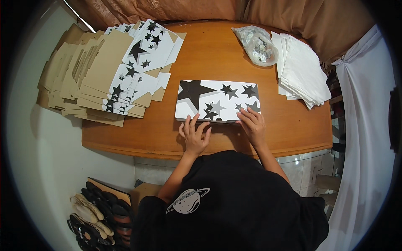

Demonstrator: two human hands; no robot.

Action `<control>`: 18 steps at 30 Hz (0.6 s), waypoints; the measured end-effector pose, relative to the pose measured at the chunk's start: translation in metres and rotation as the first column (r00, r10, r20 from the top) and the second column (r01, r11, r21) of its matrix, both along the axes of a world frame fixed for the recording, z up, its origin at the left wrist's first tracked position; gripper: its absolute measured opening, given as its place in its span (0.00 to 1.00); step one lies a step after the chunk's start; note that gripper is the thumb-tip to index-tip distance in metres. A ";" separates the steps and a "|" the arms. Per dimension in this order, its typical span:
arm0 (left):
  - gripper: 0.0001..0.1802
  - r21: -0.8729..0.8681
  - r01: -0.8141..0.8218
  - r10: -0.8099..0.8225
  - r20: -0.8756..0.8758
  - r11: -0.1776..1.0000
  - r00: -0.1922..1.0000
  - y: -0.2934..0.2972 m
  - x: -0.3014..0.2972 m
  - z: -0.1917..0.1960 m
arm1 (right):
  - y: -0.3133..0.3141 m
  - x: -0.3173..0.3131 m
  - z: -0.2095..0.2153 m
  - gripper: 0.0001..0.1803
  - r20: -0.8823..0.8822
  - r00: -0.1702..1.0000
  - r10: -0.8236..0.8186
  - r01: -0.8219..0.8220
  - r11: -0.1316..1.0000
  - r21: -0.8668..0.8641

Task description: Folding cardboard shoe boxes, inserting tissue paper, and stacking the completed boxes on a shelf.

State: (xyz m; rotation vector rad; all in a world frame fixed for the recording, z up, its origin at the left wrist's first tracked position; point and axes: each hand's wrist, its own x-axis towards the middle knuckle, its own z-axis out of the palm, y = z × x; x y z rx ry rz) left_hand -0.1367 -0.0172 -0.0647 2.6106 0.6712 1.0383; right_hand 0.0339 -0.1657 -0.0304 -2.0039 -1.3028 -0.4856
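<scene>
My open left hand [194, 136] and right hand [252, 124] press fingertips on the star-printed box [217, 100], mid-table [289, 125] at its near edge. Light, stiff card, likely crushable; best held by its side edges.

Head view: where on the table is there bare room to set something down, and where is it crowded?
Bare wood lies between the star-printed box and the white paper stack, beyond the box up to the plastic bag, and along the near edge of the table left of the left hand. The flat cardboard pile crowds the left end; the right hand rests on the box.
</scene>
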 end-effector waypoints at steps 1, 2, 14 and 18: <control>0.10 0.000 0.000 0.000 0.000 1.000 1.000 -0.001 0.001 0.001 | 0.000 0.000 0.000 0.20 -0.003 1.000 0.002 -0.001 1.000 0.010; 0.11 -0.018 -0.003 0.003 -0.003 1.000 1.000 -0.002 0.002 0.002 | 0.000 0.000 0.000 0.20 -0.004 1.000 0.002 -0.002 1.000 0.010; 0.13 0.012 -0.008 0.009 -0.049 1.000 0.999 -0.008 0.008 0.012 | 0.004 -0.002 0.007 0.18 -0.031 0.999 -0.025 0.026 0.999 0.041; 0.12 -0.055 -0.013 0.010 -0.046 0.998 0.999 -0.011 0.009 0.016 | 0.004 -0.002 0.008 0.18 -0.028 0.999 -0.024 0.025 0.999 0.046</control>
